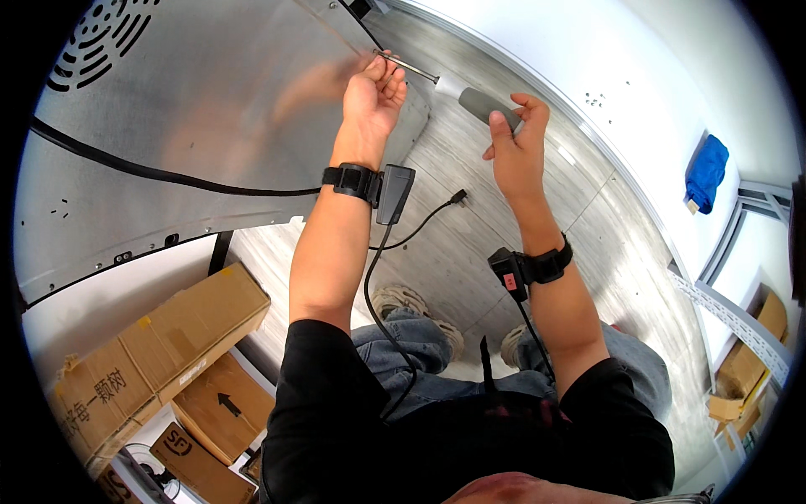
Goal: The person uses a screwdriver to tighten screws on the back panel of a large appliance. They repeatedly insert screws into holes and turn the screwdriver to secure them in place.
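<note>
My right hand (518, 143) is wrapped round the end of a screwdriver (487, 106) with a grey and white handle, thicker than a plain one. Its thin metal shaft points up and left to the edge of a large bare metal panel (252, 92). At the shaft's tip, my left hand (375, 94) has its fingers curled and pinched close to that edge. Whatever sits between those fingertips is too small to make out. The panel has slotted vents at its upper left and mirrors my left arm faintly.
A black cable (168, 175) runs across the panel, and a plug (457, 196) lies on the pale tiled floor (437, 277). Cardboard boxes (168, 344) are stacked at lower left. A blue cloth bundle (707, 172) rests on the white surface at right. Wired black devices are strapped to both wrists.
</note>
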